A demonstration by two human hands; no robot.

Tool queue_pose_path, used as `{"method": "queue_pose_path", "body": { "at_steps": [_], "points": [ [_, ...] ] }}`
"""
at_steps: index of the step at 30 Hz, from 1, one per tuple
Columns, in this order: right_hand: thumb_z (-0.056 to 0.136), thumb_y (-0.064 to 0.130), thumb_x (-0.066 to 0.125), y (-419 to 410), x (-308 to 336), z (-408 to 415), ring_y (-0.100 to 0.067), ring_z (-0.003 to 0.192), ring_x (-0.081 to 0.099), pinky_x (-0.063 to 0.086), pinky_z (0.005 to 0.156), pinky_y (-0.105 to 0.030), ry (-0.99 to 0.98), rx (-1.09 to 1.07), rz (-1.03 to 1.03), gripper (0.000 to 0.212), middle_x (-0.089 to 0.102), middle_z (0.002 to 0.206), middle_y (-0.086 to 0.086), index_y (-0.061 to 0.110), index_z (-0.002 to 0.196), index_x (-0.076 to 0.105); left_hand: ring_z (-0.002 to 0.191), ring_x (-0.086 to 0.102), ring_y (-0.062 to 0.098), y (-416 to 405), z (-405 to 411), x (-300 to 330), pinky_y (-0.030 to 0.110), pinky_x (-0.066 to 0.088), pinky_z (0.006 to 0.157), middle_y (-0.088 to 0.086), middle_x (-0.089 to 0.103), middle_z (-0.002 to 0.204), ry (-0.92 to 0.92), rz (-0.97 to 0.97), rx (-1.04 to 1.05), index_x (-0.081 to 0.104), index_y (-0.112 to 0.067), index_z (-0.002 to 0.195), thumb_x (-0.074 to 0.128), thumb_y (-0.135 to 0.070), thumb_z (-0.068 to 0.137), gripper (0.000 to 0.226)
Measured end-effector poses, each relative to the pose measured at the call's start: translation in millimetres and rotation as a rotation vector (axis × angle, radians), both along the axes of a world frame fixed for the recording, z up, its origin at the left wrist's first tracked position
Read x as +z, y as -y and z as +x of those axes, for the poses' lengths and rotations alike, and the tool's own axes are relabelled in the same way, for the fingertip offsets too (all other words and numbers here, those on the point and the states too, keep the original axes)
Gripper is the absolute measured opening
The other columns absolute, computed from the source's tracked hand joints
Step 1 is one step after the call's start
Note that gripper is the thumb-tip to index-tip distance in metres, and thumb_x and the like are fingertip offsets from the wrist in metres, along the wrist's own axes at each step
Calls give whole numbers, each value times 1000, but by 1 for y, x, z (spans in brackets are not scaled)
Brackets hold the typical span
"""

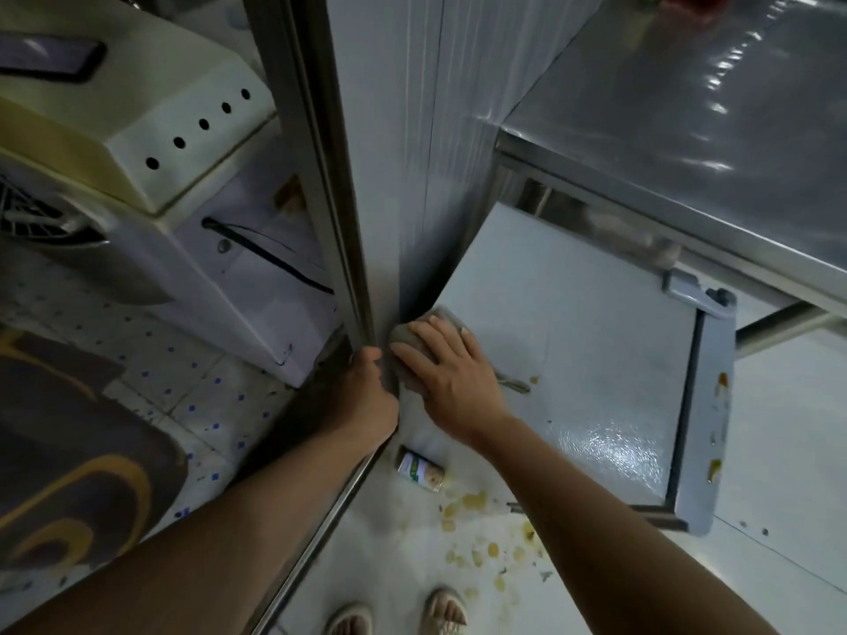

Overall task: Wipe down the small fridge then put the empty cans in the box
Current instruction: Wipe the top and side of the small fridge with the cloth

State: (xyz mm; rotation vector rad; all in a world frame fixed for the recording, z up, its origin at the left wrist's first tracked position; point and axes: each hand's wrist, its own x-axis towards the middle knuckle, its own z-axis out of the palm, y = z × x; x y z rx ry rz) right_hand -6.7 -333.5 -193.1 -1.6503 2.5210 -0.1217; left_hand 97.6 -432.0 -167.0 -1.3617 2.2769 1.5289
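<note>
The small white fridge (586,359) stands under a steel table, its top facing me. My right hand (449,373) lies flat on a grey cloth (408,341) and presses it onto the top's left rear corner. My left hand (366,391) grips the edge of the vertical metal frame (348,249) just left of the cloth. A can (420,469) with a green and white label lies on its side on the floor below my hands. Brown smears mark the fridge's right edge (719,405).
A steel table (687,144) covered in plastic film overhangs the fridge at the upper right. Yellow food spills (481,529) dot the white floor beside my two sandalled feet (398,616). A white fan appliance (137,185) and a patterned mat (68,451) stand left of the frame.
</note>
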Motion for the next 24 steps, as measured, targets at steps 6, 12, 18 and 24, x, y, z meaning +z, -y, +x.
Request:
{"method": "queue_pose_path", "body": {
  "at_steps": [6, 12, 18, 24],
  "points": [
    [72, 39, 46, -99, -2, -11, -30, 139, 31, 32, 110, -51, 5, -207, 5, 70, 37, 148, -8, 30, 140, 34, 133, 36, 26, -17, -30, 6, 40, 32, 112, 7, 36, 145, -70, -164, -205, 32, -16, 143, 44, 3, 87, 60],
    [85, 56, 35, -109, -7, 2, -31, 143, 18, 22, 113, -55, 6, -524, -45, 65, 25, 155, -8, 28, 143, 31, 145, 4, 24, -23, -78, 0, 47, 18, 116, -7, 0, 159, 73, -275, -398, 17, -28, 148, 37, -7, 93, 63],
    [90, 55, 25, -40, -9, -22, -32, 143, 22, 21, 113, -54, 54, -405, -99, 60, 31, 153, -7, 27, 142, 38, 145, 6, 23, -12, -112, -14, 52, 19, 114, -9, -5, 159, 111, -277, -366, 16, -31, 148, 36, -19, 98, 55],
    [95, 47, 21, -96, -8, -114, -23, 146, 7, 9, 117, -46, 58, -769, -112, 52, 16, 158, 1, 36, 146, 24, 146, -8, 23, -17, -153, -14, 61, 6, 112, -8, -15, 158, 217, -289, -311, 10, -42, 146, 32, -23, 99, 56]
  ]
}}
